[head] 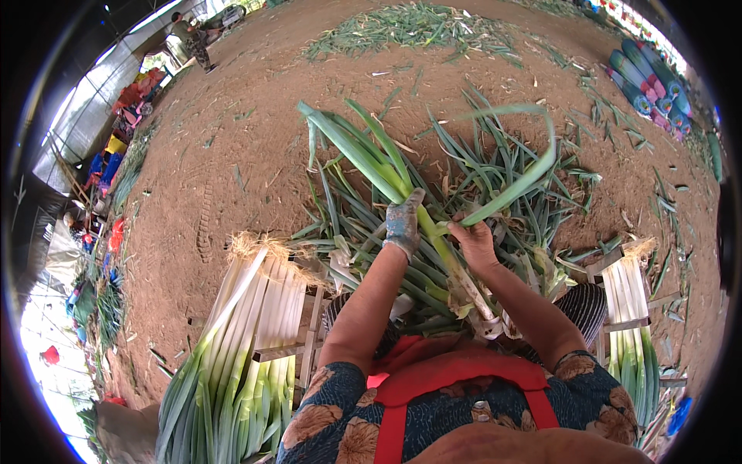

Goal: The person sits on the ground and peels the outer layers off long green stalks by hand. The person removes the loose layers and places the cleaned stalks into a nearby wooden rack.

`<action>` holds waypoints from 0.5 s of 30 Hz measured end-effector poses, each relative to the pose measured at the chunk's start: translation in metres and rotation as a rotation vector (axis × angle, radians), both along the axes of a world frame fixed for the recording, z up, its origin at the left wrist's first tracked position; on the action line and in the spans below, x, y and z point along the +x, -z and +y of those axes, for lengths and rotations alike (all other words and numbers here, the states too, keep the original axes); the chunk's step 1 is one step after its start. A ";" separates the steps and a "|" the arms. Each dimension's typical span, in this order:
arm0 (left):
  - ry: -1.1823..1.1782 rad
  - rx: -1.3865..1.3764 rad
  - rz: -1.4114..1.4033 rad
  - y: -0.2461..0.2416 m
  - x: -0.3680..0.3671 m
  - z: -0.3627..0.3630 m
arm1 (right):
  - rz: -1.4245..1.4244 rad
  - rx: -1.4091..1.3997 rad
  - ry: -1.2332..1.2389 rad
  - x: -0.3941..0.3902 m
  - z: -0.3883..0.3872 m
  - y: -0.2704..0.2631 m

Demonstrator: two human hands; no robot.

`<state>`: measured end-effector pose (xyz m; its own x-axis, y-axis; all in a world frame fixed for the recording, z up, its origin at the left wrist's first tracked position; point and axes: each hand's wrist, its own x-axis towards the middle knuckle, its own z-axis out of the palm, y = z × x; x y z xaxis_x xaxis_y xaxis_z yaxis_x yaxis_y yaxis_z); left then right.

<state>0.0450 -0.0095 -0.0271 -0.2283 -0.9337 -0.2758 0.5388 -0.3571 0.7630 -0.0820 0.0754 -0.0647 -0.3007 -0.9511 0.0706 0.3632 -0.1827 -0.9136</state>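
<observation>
A large leek-like green onion [443, 249] lies diagonally before me, its green leaves towards the upper left and its root end near my lap. My left hand [404, 225], in a worn, dirty glove, is closed around the stalk just below the leaves. To its right, my bare right hand [472, 240] pinches a long green outer leaf [516, 194] that curls away from the stalk. Beneath both hands spreads a heap of loose green leaves [498, 156]. Bundled stalks with pale shafts and fibrous roots [255, 296] rest on a rack at my left; a smaller bundle [626, 296] rests at my right.
Metal rack bars [284, 351] stick out on the left. Another leaf pile [411, 29] lies farther ahead on the dirt floor. Wrapped blue-green bundles [649, 87] are stacked at the upper right. A person [191, 40] stands at the far upper left, near colourful bags [136, 93].
</observation>
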 end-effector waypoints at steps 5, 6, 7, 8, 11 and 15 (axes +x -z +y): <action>-0.033 0.014 -0.044 0.016 0.006 -0.009 | -0.102 -0.092 0.034 -0.001 0.037 0.002; -0.062 0.130 -0.051 0.002 0.006 -0.007 | -0.029 -0.078 0.105 -0.007 0.048 0.003; -0.024 0.148 -0.048 0.002 0.008 -0.008 | -0.089 -0.010 0.078 -0.015 0.058 0.009; -0.007 0.126 -0.060 0.003 0.007 -0.006 | -0.095 0.025 0.079 -0.024 0.065 0.013; 0.004 0.060 0.012 0.016 0.000 0.000 | -0.173 0.071 0.077 -0.042 0.064 0.021; 0.031 -0.002 0.069 0.033 -0.012 0.009 | -0.096 0.139 -0.177 -0.040 0.050 0.009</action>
<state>0.0333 -0.0003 -0.0600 -0.2759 -0.9264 -0.2562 0.5790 -0.3730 0.7250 -0.1222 0.1254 -0.0740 -0.1274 -0.9882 -0.0855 0.4648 0.0167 -0.8852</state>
